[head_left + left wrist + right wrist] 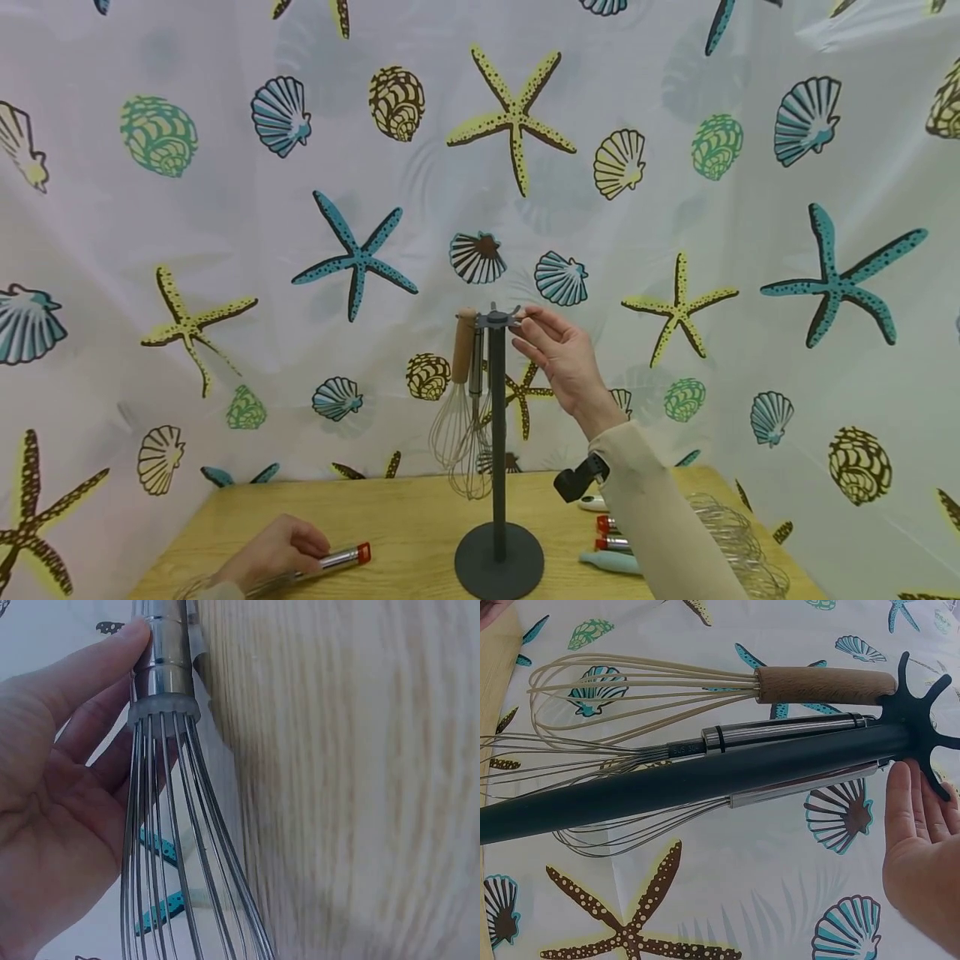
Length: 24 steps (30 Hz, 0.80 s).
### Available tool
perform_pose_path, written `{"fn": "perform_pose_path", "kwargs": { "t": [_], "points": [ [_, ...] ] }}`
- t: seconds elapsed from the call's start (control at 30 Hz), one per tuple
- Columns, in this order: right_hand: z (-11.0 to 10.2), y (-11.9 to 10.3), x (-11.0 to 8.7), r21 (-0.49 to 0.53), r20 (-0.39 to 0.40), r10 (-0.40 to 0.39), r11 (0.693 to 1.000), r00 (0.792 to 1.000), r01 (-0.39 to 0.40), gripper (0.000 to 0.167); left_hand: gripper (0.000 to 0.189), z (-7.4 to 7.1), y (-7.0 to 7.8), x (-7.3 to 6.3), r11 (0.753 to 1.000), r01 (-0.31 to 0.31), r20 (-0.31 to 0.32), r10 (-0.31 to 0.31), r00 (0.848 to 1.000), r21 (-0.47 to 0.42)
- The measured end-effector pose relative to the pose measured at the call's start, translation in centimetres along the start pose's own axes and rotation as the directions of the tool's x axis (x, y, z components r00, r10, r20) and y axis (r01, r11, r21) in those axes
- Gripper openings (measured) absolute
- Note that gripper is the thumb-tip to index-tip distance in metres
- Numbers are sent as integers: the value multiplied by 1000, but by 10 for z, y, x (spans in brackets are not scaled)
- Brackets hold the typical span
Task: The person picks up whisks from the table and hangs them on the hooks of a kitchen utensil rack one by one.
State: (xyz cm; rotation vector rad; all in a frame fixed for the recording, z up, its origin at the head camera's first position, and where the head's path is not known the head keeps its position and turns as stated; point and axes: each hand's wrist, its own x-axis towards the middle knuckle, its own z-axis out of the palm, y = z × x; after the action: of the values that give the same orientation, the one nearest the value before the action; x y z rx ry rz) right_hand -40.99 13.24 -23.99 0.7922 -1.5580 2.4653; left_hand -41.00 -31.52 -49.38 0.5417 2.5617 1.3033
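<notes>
A dark stand [498, 433] with curved hooks at its top carries a wooden-handled whisk [463, 350] and two steel-handled whisks, the black-collared one [780, 732] and a plainer steel whisk [802, 787]. My right hand [561, 354] is up at the hooks [911, 712], its fairly straight fingers touching the stand's top. No whisk shows in that hand. Low on the left, my left hand [273, 550] holds a steel whisk with a red end cap [345, 557] by its handle, just over the table. Its wires [180, 847] spread below the palm in the left wrist view.
On the wooden table [405, 517], more utensils lie by the right forearm: red-capped steel handles [611, 543], a light blue handle [611, 562], a white handle [592, 502] and wire whisk heads [738, 542]. A patterned curtain [420, 167] hangs behind.
</notes>
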Motion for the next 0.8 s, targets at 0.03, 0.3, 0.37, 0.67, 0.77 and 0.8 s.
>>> {"fn": "perform_pose_path", "kwargs": {
  "t": [0.03, 0.3, 0.37, 0.67, 0.77, 0.8],
  "points": [
    [0, 0, 0, -1, 0, 0, 1000, 1000, 0, 39, 31, 1, 1, 0, 1000, 4, 2, -4, 1000, -3],
    [3, 0, -1, 8, -5, -11, 1000, 1000, 11, 39, 29, 8, 3, 6, 994, 108, -7, -108, 994, 28],
    [4, 1, 0, 12, 0, -14, 1000, 1000, 14, 41, 29, 10, 4, 6, 991, 124, -20, -123, 992, 42],
    [3, 5, -1, 2, 13, -40, 999, 999, 40, 48, 33, 15, 22, 3, 991, 105, -78, -98, 992, 81],
    [3, 4, -2, 2, 6, -40, 999, 999, 40, 46, 36, 16, 32, 5, 996, 67, -115, -59, 992, 67],
    [4, 3, -2, 4, 2, -35, 999, 999, 35, 45, 36, 16, 34, 5, 997, 52, -131, -43, 990, 62]
  ]
}}
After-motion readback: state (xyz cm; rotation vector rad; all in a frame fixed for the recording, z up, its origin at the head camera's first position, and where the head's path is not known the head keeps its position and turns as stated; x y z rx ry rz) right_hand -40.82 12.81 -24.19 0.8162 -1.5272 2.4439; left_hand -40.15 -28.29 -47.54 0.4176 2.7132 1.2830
